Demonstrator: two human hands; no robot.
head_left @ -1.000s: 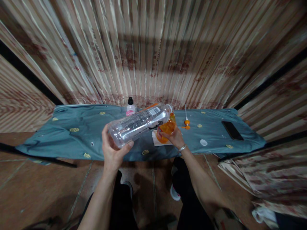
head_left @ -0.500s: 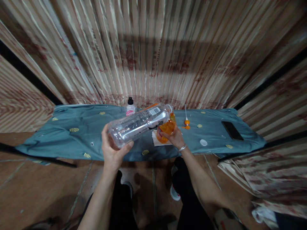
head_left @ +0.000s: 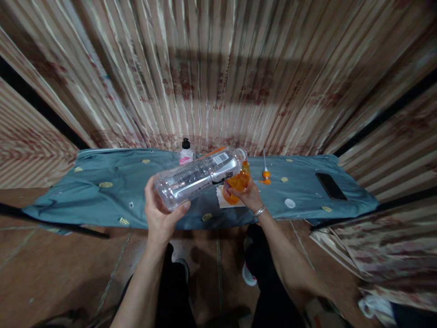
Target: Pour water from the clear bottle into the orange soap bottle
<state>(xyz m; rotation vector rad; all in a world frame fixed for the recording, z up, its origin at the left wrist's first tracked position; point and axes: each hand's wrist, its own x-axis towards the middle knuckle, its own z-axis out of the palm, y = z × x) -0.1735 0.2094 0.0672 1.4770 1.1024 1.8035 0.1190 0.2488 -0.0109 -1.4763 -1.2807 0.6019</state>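
Observation:
My left hand is closed around the base of a clear plastic bottle with a printed label. The bottle is tilted, its uncapped neck raised slightly to the right over an orange bottle. Closed round that orange bottle is my right hand, with a bracelet at the wrist. Part of the orange bottle's top is hidden behind the clear bottle's neck, and I cannot tell whether the two mouths touch. Under the orange bottle lies a pale cloth or paper. An orange pump top with a long tube rests to the right.
A small bottle with a black cap stands at the back. On the right lie a round white cap and a black phone. A teal patterned cloth covers the narrow table, with a striped curtain behind.

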